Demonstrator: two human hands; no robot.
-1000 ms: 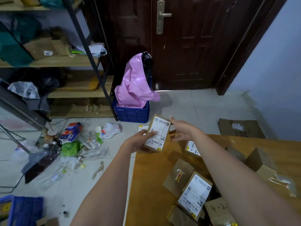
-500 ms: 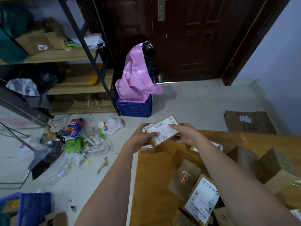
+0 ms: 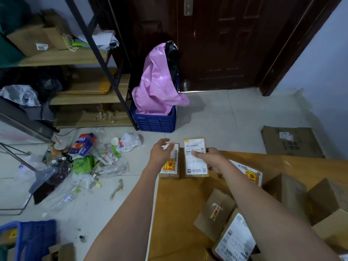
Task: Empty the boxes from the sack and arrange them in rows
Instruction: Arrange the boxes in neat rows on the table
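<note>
Two small cardboard boxes lie side by side at the far left corner of the brown table top. The left box carries a yellow and red sticker; my left hand hovers over its far end, fingers relaxed. The right box bears a large white shipping label. My right hand holds this box at its right edge with fingers across the label. Several more boxes lie loose nearer me, among them a plain one and a labelled one. No sack shows.
A blue crate with a pink bag stands by the dark door. Rubbish litters the floor on the left beside wooden shelves. A flattened carton lies at the right wall. Another blue crate sits bottom left.
The labelled box was held up in both hands; it now lies flat beside the stickered box. My left hand has let go and moved left over the stickered box.
</note>
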